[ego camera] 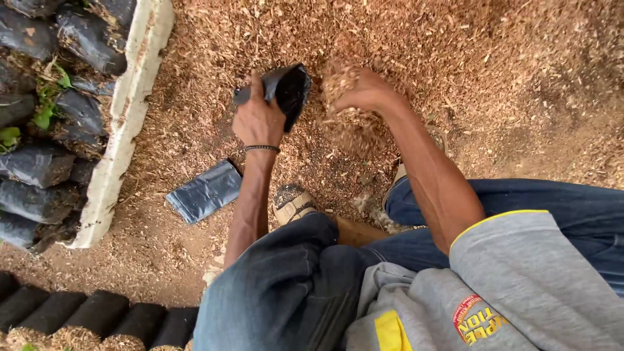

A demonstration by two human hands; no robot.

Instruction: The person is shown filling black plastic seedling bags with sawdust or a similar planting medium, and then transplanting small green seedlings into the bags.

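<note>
Head cam, looking down. Left hand [258,121] clamped on a small black plastic bag [286,91], thumb up along its edge, mouth of bag held open and tipped toward the right side. Black cord bracelet [262,149] on left wrist. Right hand [364,91] just beside the bag mouth, fingers curled round a scoop of sawdust [341,81]; loose bits dropping below it, blurred. Hands near each other, not touching as far as visible.

Ground: big spread of reddish-brown sawdust/wood shavings [487,58] across top and right of frame, bag held just above it. Flat stack of empty black bags [207,191] lying on the dirt, below-left of left hand, well apart from it.

Left edge: pale sack wall [127,123] running top to bottom w/ filled black bags [39,166] packed behind it, some green leaves [45,104] poking out between. Bottom left: row of filled black bags lying side by side [97,318], sawdust showing at their ends.

Person crouched: blue jeans [286,292], grey shirt w/ yellow trim [520,279], worn shoe [294,203] between the forearms, second shoe [398,179] mostly hidden behind right arm.
</note>
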